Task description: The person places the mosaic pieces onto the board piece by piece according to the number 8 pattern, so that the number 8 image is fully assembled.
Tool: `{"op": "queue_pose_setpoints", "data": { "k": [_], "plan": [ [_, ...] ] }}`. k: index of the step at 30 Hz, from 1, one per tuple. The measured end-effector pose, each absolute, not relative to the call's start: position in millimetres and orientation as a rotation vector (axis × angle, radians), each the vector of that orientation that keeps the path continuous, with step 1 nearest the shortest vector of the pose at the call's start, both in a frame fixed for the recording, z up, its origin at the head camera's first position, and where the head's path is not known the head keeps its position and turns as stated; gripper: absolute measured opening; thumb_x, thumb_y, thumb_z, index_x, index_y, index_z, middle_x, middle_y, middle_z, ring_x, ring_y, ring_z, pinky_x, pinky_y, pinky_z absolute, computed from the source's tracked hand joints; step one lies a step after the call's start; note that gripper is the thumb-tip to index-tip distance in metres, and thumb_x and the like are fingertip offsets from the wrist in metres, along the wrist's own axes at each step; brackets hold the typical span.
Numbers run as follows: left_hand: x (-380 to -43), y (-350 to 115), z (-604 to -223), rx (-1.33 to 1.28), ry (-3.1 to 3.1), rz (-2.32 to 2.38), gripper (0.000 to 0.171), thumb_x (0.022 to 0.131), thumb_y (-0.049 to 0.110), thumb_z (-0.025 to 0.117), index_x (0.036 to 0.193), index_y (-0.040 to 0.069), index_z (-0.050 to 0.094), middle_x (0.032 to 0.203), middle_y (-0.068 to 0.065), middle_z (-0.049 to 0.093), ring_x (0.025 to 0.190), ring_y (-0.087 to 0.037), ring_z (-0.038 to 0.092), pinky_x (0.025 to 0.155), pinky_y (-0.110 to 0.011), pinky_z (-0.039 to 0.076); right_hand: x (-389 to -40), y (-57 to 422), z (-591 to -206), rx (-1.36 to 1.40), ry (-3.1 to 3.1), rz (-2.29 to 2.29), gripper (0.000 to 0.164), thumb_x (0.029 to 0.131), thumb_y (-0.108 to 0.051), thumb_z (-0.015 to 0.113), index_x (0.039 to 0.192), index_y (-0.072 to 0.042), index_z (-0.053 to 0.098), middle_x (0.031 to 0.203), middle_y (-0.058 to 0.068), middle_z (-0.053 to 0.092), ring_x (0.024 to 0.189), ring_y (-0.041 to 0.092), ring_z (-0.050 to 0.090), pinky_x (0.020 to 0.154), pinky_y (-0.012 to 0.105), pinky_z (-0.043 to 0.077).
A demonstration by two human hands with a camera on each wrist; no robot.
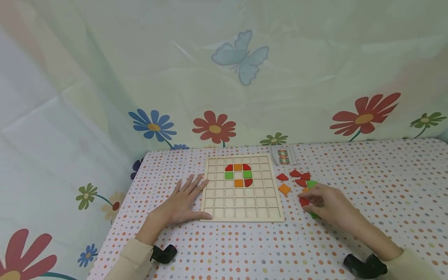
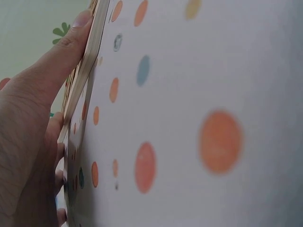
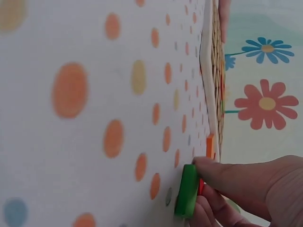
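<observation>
A wooden grid board [image 1: 241,214] lies on the table. Red, orange and green tiles sit in its upper middle cells, with a green tile [image 1: 229,175] on the left side of that group. My left hand [image 1: 182,202] rests spread at the board's left edge, the thumb [image 2: 71,45] touching its near corner. To the right of the board, my right hand [image 1: 330,204] pinches a red quarter-circle tile [image 1: 303,201] between thumb and fingers. Close against that hand is a green tile [image 3: 187,191], partly covered by it in the head view.
Several loose red tiles [image 1: 295,173] and an orange tile [image 1: 284,189] lie right of the board. Behind them is a printed pattern card [image 1: 284,155]. A flowered curtain [image 1: 168,77] hangs at the dotted table's [image 1: 245,252] far edge.
</observation>
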State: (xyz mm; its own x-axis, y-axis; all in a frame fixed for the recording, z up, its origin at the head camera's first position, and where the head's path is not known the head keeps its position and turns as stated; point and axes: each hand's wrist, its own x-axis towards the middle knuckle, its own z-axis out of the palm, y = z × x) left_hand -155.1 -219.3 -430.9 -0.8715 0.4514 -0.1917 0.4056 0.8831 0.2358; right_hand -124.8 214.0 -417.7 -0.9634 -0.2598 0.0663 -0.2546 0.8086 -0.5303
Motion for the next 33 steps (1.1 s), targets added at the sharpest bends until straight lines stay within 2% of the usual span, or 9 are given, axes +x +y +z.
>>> {"op": "queue_pose_setpoints", "data": {
  "k": [3, 7, 14, 17, 23, 30, 33],
  "plan": [
    [-155.0, -219.3, -430.9, 0.638, 2.807, 0.259, 0.112, 0.086, 0.079, 0.063, 0.170, 0.024, 0.015, 0.177, -0.002, 0.003, 0.162, -0.031, -0.001, 0.128, -0.061, 0.002, -127.4, 213.0, -415.1, -0.400, 2.946, -0.869, 0.030, 0.079, 0.000, 0.089, 0.106, 0.004, 0.079, 0.087, 0.001, 0.063, 0.075, 0.016, 0.062, 0.063, 0.028, 0.053],
    [-154.9, -219.3, -431.7, 0.640, 2.810, 0.271, 0.112, 0.086, 0.079, 0.063, 0.170, 0.023, 0.016, 0.177, -0.003, 0.005, 0.162, -0.033, 0.000, 0.128, -0.061, 0.003, -129.3, 211.2, -412.2, -0.344, 2.914, -0.857, 0.022, 0.079, 0.002, 0.088, 0.099, 0.001, 0.080, 0.088, 0.002, 0.064, 0.075, 0.016, 0.061, 0.062, 0.028, 0.051],
    [-154.2, -220.3, -432.5, 0.647, 2.812, 0.288, 0.111, 0.086, 0.078, 0.064, 0.170, 0.022, 0.018, 0.177, -0.004, 0.007, 0.162, -0.034, 0.001, 0.127, -0.063, 0.004, -131.6, 210.2, -407.1, -0.341, 2.869, -0.860, 0.018, 0.079, 0.006, 0.086, 0.093, -0.002, 0.080, 0.091, 0.004, 0.070, 0.078, 0.021, 0.067, 0.071, 0.043, 0.060],
    [-154.9, -220.4, -433.3, 0.652, 2.813, 0.282, 0.111, 0.086, 0.079, 0.064, 0.170, 0.022, 0.017, 0.177, -0.004, 0.007, 0.162, -0.034, 0.001, 0.127, -0.063, 0.004, -133.4, 211.1, -405.0, -0.388, 2.848, -0.837, 0.017, 0.079, 0.005, 0.087, 0.093, -0.002, 0.080, 0.089, 0.004, 0.074, 0.078, 0.021, 0.070, 0.072, 0.045, 0.061],
    [-155.1, -220.4, -432.4, 0.655, 2.809, 0.284, 0.112, 0.086, 0.078, 0.065, 0.170, 0.021, 0.018, 0.177, -0.004, 0.007, 0.162, -0.035, 0.001, 0.127, -0.064, 0.004, -137.9, 215.4, -402.1, -0.427, 2.775, -0.847, 0.018, 0.078, 0.002, 0.088, 0.093, -0.004, 0.080, 0.090, 0.003, 0.076, 0.076, 0.018, 0.070, 0.069, 0.038, 0.061],
    [-154.3, -220.0, -431.4, 0.642, 2.813, 0.269, 0.113, 0.085, 0.079, 0.064, 0.170, 0.022, 0.016, 0.177, -0.003, 0.005, 0.162, -0.033, 0.000, 0.128, -0.062, 0.003, -135.5, 218.5, -403.3, -0.402, 2.786, -0.876, 0.021, 0.077, 0.001, 0.090, 0.097, -0.003, 0.081, 0.094, 0.003, 0.071, 0.078, 0.016, 0.065, 0.065, 0.027, 0.055],
    [-154.8, -219.8, -432.0, 0.634, 2.816, 0.263, 0.113, 0.085, 0.080, 0.064, 0.170, 0.023, 0.015, 0.177, -0.002, 0.004, 0.162, -0.032, -0.001, 0.128, -0.061, 0.002, -134.2, 218.5, -403.2, -0.434, 2.793, -0.885, 0.021, 0.077, 0.002, 0.089, 0.096, -0.004, 0.081, 0.094, 0.003, 0.073, 0.077, 0.015, 0.065, 0.063, 0.025, 0.054]
  ]
}}
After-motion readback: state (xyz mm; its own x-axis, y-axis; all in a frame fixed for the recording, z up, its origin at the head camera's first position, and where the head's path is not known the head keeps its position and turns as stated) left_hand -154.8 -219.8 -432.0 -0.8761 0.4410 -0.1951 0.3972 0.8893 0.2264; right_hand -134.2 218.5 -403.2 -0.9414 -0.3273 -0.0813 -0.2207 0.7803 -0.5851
